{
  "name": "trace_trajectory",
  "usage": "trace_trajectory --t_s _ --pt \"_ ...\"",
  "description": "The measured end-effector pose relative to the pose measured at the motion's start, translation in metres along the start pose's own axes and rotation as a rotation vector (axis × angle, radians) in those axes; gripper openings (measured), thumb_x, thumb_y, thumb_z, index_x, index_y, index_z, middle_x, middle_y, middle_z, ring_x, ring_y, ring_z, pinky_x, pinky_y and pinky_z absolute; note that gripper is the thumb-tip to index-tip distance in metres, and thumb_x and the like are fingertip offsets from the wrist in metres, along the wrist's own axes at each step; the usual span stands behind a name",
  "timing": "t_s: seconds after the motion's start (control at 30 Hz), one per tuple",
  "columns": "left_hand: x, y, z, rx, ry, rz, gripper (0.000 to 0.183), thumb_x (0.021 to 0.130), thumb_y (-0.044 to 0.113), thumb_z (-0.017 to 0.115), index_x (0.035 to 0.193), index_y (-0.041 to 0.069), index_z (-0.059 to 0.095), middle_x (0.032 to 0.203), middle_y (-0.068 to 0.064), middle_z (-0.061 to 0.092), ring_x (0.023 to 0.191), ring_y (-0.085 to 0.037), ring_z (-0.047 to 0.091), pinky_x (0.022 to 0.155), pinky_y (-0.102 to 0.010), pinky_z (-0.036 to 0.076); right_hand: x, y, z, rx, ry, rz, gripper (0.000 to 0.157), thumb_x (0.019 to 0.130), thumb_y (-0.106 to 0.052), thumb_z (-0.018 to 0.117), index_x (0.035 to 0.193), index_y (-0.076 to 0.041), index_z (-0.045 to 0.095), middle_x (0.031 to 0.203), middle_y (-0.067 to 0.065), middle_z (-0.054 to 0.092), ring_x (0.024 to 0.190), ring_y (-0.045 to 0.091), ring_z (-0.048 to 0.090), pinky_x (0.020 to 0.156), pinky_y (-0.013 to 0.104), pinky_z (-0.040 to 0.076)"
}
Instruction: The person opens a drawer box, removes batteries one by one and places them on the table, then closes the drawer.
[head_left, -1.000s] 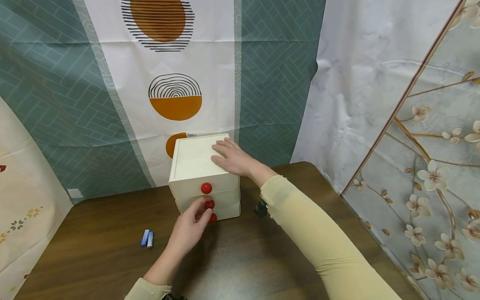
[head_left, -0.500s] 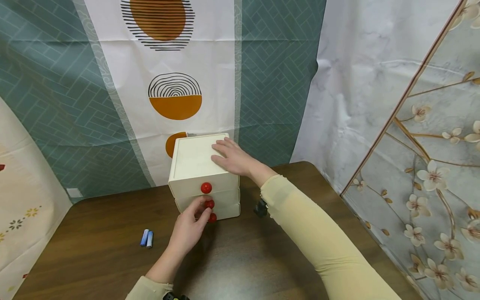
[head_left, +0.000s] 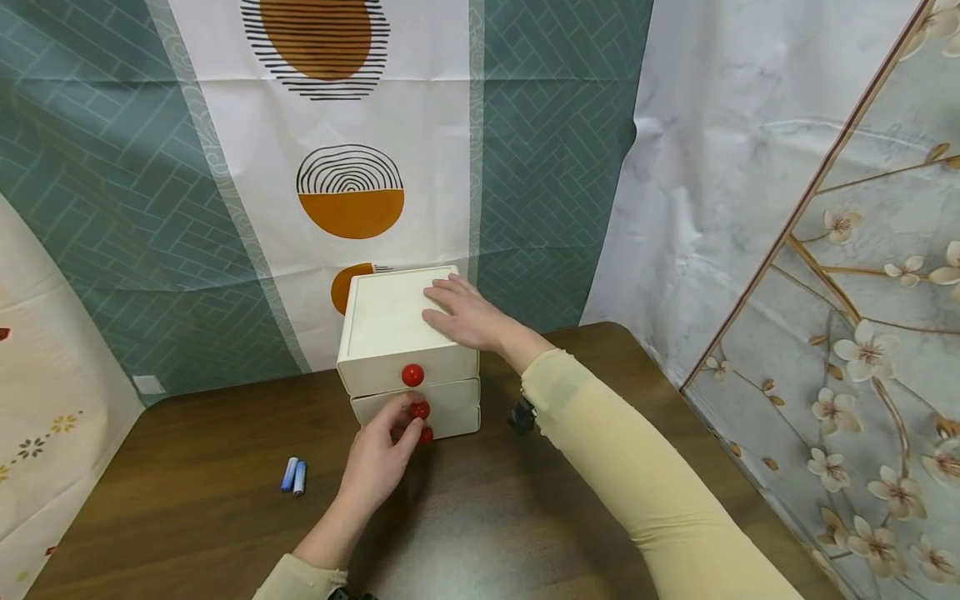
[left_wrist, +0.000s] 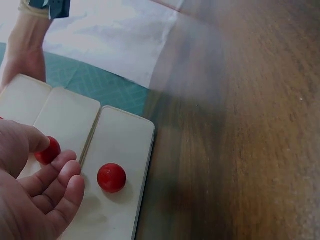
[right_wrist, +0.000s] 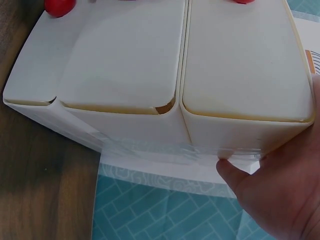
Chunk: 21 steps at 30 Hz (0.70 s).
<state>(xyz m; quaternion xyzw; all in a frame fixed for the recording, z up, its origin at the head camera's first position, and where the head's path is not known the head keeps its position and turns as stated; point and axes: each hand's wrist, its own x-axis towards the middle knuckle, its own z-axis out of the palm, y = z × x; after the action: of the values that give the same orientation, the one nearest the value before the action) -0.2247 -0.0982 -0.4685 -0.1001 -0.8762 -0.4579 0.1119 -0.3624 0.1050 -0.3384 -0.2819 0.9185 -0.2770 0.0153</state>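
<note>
Three-drawer cabinet (head_left: 393, 312), off-white, boxy, seemingly plastic; centre of the head view. Probably light, stiff, smooth, apt to slide. Best hold: round, glossy red middle knob (left_wrist: 48, 151), pinched by left hand (head_left: 377, 457); right hand (head_left: 468, 318), fingers extended, rests on top.

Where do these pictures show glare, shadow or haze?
Head view: pale glare on the table, dark shadow right of the left hand; left wrist view: milky haze over part of the table, small glint on the lowest red knob; right wrist view: flat, greyish light on the drawer fronts.
</note>
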Motion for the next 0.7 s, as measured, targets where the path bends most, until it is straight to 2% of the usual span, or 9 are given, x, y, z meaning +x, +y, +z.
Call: trace_trajectory --t_s 0.23,0.5,0.7 --pt "-0.009 0.005 -0.002 0.008 -0.012 -0.014 0.033 0.106 0.011 0.075 0.137 0.022 0.072 0.105 0.003 0.075 0.094 -0.016 0.068 0.087 -0.042 0.058 0.000 0.000 0.001 0.000 0.001 0.000 0.062 0.118 -0.044 0.044 0.171 -0.013 0.040 0.182 0.006 0.025 0.170 0.023 0.003 0.136 0.044 0.008" --pt "-0.017 0.007 -0.001 -0.002 -0.008 -0.015 0.035 0.104 0.009 0.077 0.135 0.025 0.072 0.099 0.005 0.074 0.088 -0.016 0.065 0.078 -0.036 0.055 0.001 0.001 0.001 0.001 0.000 -0.001 0.062 0.118 -0.044 0.044 0.171 -0.013 0.040 0.181 0.006 0.026 0.170 0.023 0.003 0.136 0.045 0.008" --pt "-0.024 0.009 -0.002 0.000 -0.016 -0.011 0.034 0.104 0.011 0.078 0.135 0.025 0.073 0.100 0.006 0.074 0.087 -0.015 0.065 0.078 -0.036 0.055 0.000 0.000 0.001 0.007 0.000 -0.003 0.062 0.118 -0.044 0.044 0.171 -0.013 0.040 0.182 0.007 0.025 0.170 0.024 0.002 0.136 0.044 0.007"
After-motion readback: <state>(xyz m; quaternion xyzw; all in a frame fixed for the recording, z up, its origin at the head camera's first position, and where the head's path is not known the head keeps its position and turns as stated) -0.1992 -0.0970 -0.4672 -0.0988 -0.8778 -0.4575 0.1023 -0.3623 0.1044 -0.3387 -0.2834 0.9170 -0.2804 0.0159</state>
